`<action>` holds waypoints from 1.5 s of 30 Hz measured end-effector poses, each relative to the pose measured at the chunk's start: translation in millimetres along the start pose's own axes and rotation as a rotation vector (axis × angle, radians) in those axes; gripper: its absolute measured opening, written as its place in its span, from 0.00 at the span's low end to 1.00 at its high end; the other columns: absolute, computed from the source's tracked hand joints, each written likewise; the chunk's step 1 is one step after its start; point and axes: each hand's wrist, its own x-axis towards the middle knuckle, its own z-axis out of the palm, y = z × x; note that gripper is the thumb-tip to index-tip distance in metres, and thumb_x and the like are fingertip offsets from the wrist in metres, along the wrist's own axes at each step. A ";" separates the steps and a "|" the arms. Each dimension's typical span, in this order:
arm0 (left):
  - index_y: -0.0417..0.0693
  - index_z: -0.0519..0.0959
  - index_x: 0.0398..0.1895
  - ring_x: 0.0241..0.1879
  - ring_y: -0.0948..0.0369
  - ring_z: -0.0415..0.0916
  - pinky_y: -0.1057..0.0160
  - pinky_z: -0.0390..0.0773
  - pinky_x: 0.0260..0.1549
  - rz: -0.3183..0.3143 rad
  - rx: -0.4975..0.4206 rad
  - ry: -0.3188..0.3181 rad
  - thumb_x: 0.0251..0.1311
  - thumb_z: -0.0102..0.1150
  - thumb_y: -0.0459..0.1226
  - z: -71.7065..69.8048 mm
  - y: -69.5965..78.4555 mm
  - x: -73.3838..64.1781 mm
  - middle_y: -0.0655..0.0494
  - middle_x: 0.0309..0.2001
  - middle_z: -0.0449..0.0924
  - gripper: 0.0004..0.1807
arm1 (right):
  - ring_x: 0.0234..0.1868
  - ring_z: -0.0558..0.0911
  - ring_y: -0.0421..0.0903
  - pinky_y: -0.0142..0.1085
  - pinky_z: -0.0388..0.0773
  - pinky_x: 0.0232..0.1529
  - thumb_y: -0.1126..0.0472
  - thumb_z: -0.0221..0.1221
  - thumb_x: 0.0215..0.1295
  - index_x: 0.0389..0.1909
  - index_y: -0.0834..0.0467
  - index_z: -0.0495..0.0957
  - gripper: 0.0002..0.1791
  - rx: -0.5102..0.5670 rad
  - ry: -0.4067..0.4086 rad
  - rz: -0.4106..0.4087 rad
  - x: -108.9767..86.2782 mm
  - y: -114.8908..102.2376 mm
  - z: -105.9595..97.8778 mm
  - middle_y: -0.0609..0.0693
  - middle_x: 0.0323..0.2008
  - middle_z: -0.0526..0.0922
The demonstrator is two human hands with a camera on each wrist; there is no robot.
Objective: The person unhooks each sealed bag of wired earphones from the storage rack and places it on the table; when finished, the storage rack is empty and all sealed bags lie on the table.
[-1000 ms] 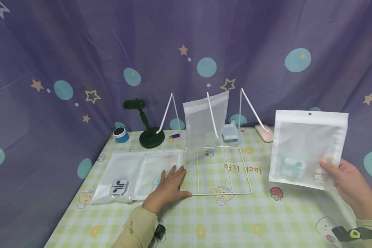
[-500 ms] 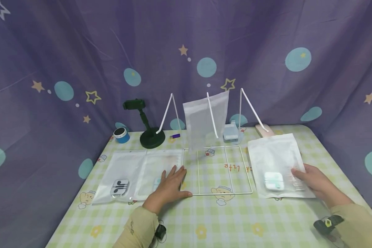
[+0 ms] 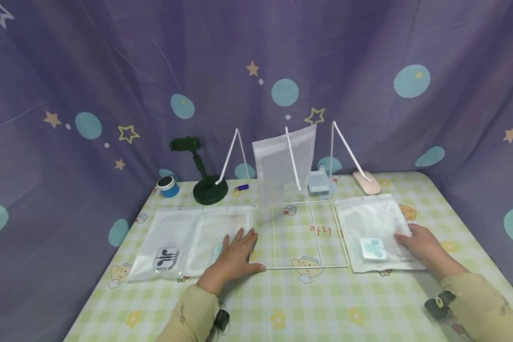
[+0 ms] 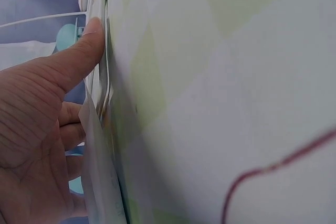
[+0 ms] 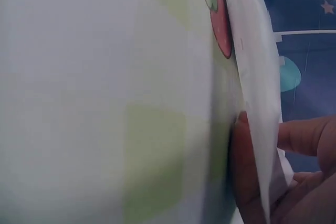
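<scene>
My right hand (image 3: 423, 244) pinches the right edge of a frosted zip bag (image 3: 359, 218), thumb above and fingers beneath, as the right wrist view shows. Inside the bag lies a white and mint earphone case (image 3: 373, 249). The bag lies low over the tablecloth, right of a white wire rack (image 3: 318, 240). My left hand (image 3: 232, 259) rests with fingers spread on another frosted bag (image 3: 222, 223), its thumb at the rack's front bar. Farther left, a third bag (image 3: 171, 232) holds a case with black earphones (image 3: 166, 258). One more bag (image 3: 278, 166) hangs on the rack's middle hook.
Two other rack hooks (image 3: 228, 156) jut toward me on either side. Behind stand a dark green phone stand (image 3: 209, 190), a blue round speaker (image 3: 167, 186), a purple USB stick (image 3: 241, 188), a clear box (image 3: 318, 182) and a pink mouse (image 3: 366, 183). A purple curtain (image 3: 154, 71) closes the back.
My right hand has brought its bag from upright at the far right down and left, to lie beside the rack. The left hand has stayed in place.
</scene>
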 end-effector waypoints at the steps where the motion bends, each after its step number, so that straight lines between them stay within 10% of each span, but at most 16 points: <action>1: 0.44 0.60 0.74 0.75 0.44 0.43 0.31 0.41 0.64 -0.001 0.001 0.001 0.50 0.66 0.63 -0.3 -0.2 -0.3 0.48 0.75 0.53 0.54 | 0.58 0.67 0.72 0.60 0.65 0.57 0.53 0.53 0.71 0.64 0.81 0.54 0.38 -0.034 0.009 0.002 0.1 -1.5 -0.5 0.80 0.61 0.60; 10: 0.45 0.59 0.74 0.75 0.44 0.42 0.31 0.40 0.65 -0.014 0.009 0.000 0.50 0.66 0.63 -2.3 -2.6 -1.2 0.49 0.75 0.52 0.54 | 0.48 0.75 0.73 0.58 0.74 0.38 0.49 0.60 0.63 0.58 0.77 0.64 0.38 -0.402 0.073 -0.087 -8.7 -21.1 -14.5 0.74 0.49 0.76; 17: 0.44 0.59 0.74 0.75 0.44 0.41 0.32 0.39 0.65 -0.019 -0.001 -0.001 0.50 0.66 0.62 -4.2 -4.0 -2.9 0.48 0.76 0.52 0.53 | 0.43 0.79 0.68 0.53 0.75 0.33 0.53 0.61 0.63 0.55 0.74 0.72 0.29 -0.437 0.178 -0.241 -7.6 -49.9 -10.1 0.69 0.46 0.81; 27: 0.44 0.59 0.74 0.75 0.44 0.42 0.31 0.41 0.65 -0.005 0.001 0.004 0.50 0.66 0.62 -3.2 -3.7 -4.1 0.48 0.75 0.52 0.53 | 0.45 0.83 0.59 0.52 0.79 0.44 0.58 0.60 0.68 0.57 0.65 0.76 0.21 -0.123 0.221 -0.641 3.7 -120.4 35.1 0.63 0.48 0.83; 45: 0.44 0.60 0.74 0.74 0.44 0.44 0.31 0.42 0.65 0.007 0.012 0.021 0.49 0.66 0.63 3.8 -1.9 -1.8 0.48 0.75 0.54 0.53 | 0.75 0.48 0.61 0.57 0.54 0.69 0.61 0.60 0.68 0.78 0.57 0.32 0.51 0.491 -0.148 -0.568 51.2 -196.5 76.9 0.63 0.76 0.43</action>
